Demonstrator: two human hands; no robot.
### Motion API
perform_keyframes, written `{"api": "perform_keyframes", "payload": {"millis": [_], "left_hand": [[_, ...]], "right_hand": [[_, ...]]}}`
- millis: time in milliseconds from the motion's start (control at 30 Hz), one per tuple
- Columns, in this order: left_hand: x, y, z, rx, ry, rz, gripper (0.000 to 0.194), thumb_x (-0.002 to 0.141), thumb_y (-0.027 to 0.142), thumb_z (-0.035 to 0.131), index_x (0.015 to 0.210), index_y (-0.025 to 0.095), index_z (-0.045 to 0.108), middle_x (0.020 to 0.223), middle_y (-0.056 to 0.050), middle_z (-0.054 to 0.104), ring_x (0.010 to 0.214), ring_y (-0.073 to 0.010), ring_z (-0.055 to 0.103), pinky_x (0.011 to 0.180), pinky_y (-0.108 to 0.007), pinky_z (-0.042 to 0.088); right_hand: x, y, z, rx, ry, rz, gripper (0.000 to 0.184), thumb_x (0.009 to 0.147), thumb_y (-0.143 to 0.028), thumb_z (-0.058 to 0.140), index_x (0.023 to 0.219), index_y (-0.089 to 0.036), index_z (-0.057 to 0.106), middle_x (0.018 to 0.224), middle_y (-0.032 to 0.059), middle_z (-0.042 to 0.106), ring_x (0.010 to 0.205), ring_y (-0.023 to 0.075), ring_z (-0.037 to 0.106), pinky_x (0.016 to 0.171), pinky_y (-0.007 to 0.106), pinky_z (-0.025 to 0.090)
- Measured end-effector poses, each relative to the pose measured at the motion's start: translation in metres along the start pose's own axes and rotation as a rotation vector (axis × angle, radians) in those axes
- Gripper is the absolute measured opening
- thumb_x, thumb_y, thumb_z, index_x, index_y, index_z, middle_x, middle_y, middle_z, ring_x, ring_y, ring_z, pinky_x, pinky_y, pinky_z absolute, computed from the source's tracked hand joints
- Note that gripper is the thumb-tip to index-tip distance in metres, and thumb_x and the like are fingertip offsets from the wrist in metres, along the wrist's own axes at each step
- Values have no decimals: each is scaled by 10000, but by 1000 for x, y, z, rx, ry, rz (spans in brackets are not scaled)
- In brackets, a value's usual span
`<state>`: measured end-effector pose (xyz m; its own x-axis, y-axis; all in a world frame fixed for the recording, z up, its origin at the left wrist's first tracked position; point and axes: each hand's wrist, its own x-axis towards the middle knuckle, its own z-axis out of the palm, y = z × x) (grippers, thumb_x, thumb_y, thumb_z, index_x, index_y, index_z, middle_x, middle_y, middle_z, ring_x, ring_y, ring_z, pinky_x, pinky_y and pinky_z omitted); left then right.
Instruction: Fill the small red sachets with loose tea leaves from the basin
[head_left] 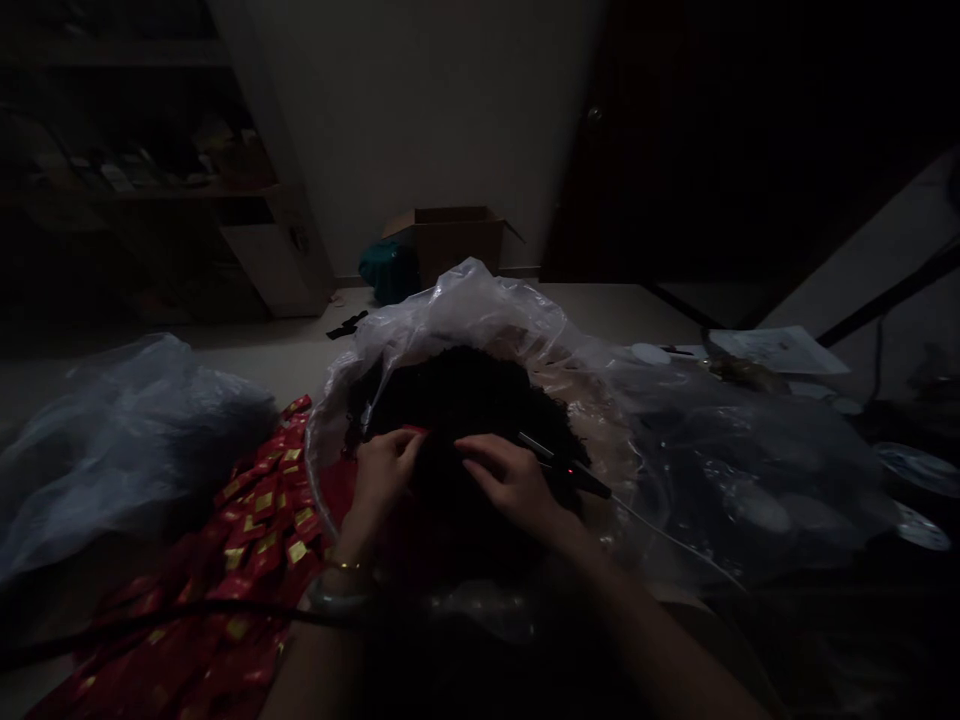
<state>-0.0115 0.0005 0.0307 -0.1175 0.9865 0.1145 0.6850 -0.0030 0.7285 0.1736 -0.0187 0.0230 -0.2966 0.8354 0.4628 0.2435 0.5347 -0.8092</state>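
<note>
Black loose material [472, 385] is ringed by raised clear plastic [472, 295], presumably against spills. Left hand [382, 470] is pinched at a red piece [417, 430] over it, grip unconfirmed; right hand [514, 477] is curled, hold can't be told. Red packets [262, 520] are heaped left, likely for reach.

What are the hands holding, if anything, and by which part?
The left hand seems to pinch a small red piece by its edge. It is too dark to tell whether the right hand holds anything.
</note>
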Motion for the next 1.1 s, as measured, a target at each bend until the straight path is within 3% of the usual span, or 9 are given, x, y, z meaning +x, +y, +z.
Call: {"api": "perform_keyframes", "payload": {"millis": [133, 233, 333, 433, 667, 767, 867, 967, 1100], "left_hand": [[-6, 6, 12, -283, -15, -16, 139, 658, 270, 605, 702, 178, 699, 689, -28, 720, 670, -188, 657, 605, -253, 474], [-10, 10, 22, -455, -22, -33, 152, 573, 191, 604, 710, 166, 666, 674, -11, 701, 650, -174, 645, 583, -241, 482], [-15, 14, 31, -480, 66, -2, 165, 606, 196, 600, 762, 167, 645, 702, -12, 691, 669, -169, 644, 606, -253, 499], [-21, 17, 41, -373, 224, 137, 159, 714, 180, 540, 847, 171, 626, 749, -20, 682, 695, -156, 642, 638, -261, 506], [-28, 16, 59, -17, 511, 640, 185, 875, 137, 447, 981, 166, 595, 801, -47, 680, 720, -144, 640, 675, -264, 514], [-28, 19, 57, 66, 548, 752, 218, 897, 116, 433, 1060, 159, 570, 826, -55, 685, 723, -139, 633, 679, -256, 510], [-30, 23, 55, 98, 558, 796, 246, 899, 93, 423, 1101, 158, 546, 840, -58, 689, 716, -134, 635, 676, -248, 508], [-34, 26, 60, 93, 524, 884, 245, 889, 82, 432, 1096, 157, 541, 822, -57, 687, 694, -136, 634, 657, -244, 504], [-39, 27, 66, 61, 463, 980, 162, 866, 56, 441, 910, 160, 558, 636, -12, 610, 584, -129, 577, 567, -235, 461]], "right_hand": [[-2, 1, 16, -189, -33, -406, 352, 898, -103, 409, 1202, -187, 566, 1177, 115, 631, 1155, 185, 555, 970, 378, 495], [-2, 3, 19, -305, -46, -462, 365, 888, -90, 376, 1211, -137, 539, 1133, 148, 635, 1124, 203, 566, 945, 383, 511], [-3, -1, 16, -371, -65, -327, 375, 861, -76, 353, 1183, -105, 543, 1073, 161, 647, 1031, 222, 605, 903, 402, 524], [-4, -9, 11, -333, -97, -93, 378, 846, -77, 347, 1154, -94, 566, 1062, 166, 652, 979, 228, 628, 874, 401, 531], [1, -11, 1, 177, -208, 291, 430, 810, -163, 454, 1227, -189, 552, 1181, 73, 632, 1097, 208, 579, 1001, 401, 430], [5, -10, -2, 534, -279, 351, 480, 720, -225, 603, 1199, -227, 568, 1203, 27, 619, 1129, 202, 549, 1023, 358, 400], [6, -11, -2, 832, -155, 395, 379, 703, -308, 618, 1069, -208, 624, 1116, 42, 651, 1077, 214, 570, 985, 337, 421], [6, -9, 2, 929, 18, 479, 267, 715, -381, 621, 893, -184, 645, 945, 56, 681, 974, 225, 601, 907, 343, 463], [5, -1, 5, 941, -47, 484, 464, 662, -537, 700, 959, -183, 659, 1043, 66, 676, 1071, 242, 572, 971, 363, 429]]}}
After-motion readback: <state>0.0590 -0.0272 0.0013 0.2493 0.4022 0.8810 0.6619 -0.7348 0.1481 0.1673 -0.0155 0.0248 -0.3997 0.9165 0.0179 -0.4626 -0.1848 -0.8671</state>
